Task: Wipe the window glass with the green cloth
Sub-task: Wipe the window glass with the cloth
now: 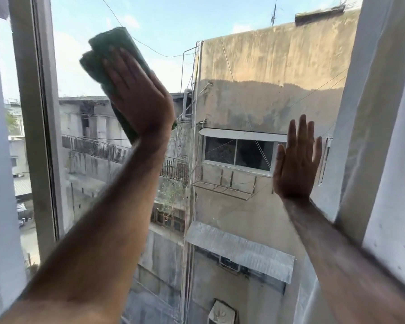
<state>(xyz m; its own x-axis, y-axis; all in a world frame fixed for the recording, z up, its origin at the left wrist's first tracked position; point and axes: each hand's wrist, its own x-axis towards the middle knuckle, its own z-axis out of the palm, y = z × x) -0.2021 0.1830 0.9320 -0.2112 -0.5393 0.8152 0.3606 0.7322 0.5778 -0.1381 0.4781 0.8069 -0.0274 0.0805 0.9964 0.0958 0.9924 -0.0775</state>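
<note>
Head view: left hand (pixel 138 99) presses flat on the cloth (pixel 108 54), fingers extended and spread, palm against the fabric. No clenched grasp: the cloth is pinned between palm and glass (pixel 232 101), not wrapped by the fingers. Cloth is green, folded, tilted with its upper end toward the left; it sits in the upper left area of the pane, near the left frame (pixel 35 113). One cloth corner shows below the wrist.

Right hand (pixel 296 160) is released, holding nothing. Fingers point up, palm flat toward the glass at the pane's right side, just beside the right frame (pixel 351 136). Contact with the glass cannot be confirmed.

Both forearms are bare. Buildings (pixel 267 78) and sky (pixel 173 19) show through the pane.
</note>
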